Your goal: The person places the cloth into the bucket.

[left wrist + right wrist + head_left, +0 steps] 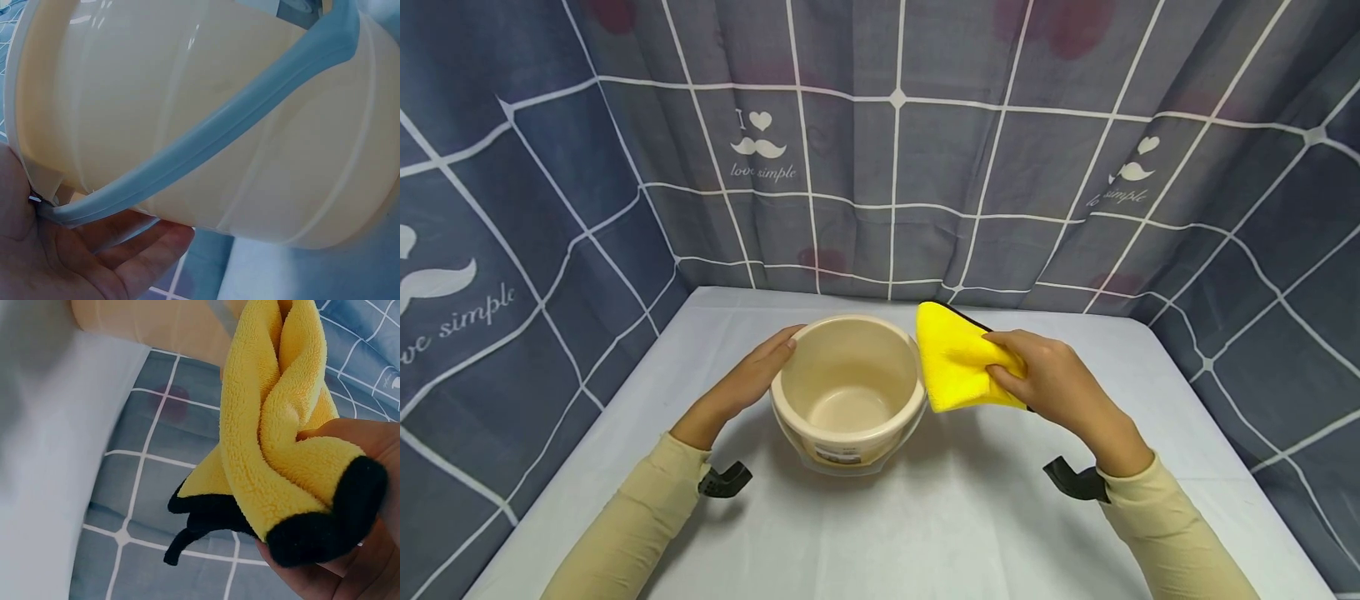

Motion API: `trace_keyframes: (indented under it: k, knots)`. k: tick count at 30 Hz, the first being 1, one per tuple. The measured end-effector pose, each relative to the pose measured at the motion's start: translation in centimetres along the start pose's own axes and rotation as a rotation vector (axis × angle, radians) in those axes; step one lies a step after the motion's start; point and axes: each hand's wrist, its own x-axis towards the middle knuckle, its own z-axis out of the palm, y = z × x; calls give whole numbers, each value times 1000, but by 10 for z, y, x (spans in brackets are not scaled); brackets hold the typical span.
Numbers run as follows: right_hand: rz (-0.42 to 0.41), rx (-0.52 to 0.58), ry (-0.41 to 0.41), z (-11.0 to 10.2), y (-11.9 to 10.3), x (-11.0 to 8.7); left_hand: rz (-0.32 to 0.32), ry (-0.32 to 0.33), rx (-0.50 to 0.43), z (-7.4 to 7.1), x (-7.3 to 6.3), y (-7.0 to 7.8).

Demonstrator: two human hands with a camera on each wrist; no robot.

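Curtain (842, 150): blue-grey with white grid lines, wraps back and both sides. Full spread, with its mustache and "love simple" prints, only readable from the head view.

Table (910, 533): white cover. The bucket (850, 375), cream plastic, stands on it left of center, mouth up. Head view looks into the bare interior; left wrist view gives the outer wall with its raised bands.

Sleeves (632, 508): beige, both arms, head view only.

Yellow cloth (962, 358): off the table, just beside the bucket's right rim. Can't tell if they touch. Head view shows a flattish face; right wrist view shows it's folded over in plump layers.

Right hand (1052, 383): pinching the cloth, thumb against fingers.

Left hand (752, 375): gripping the bucket's left rim. Head view has the thumb over the edge; left wrist view has the fingers outside, under the handle pivot.

Handle (206, 147): blue-grey, swung down across the wall. Clear from left wrist; in head view just a pale strip below the front.

Black trim (312, 537): thick in right wrist view, thin dark line from the head.

Label (837, 456): bucket front, text too small to read.
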Motion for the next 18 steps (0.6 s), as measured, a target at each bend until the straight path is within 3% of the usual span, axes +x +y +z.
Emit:
trace_keyframes:
  k: [18]
  knots:
    - [-34, 11, 6, 1, -3, 7, -5, 0, 1, 0, 1, 0]
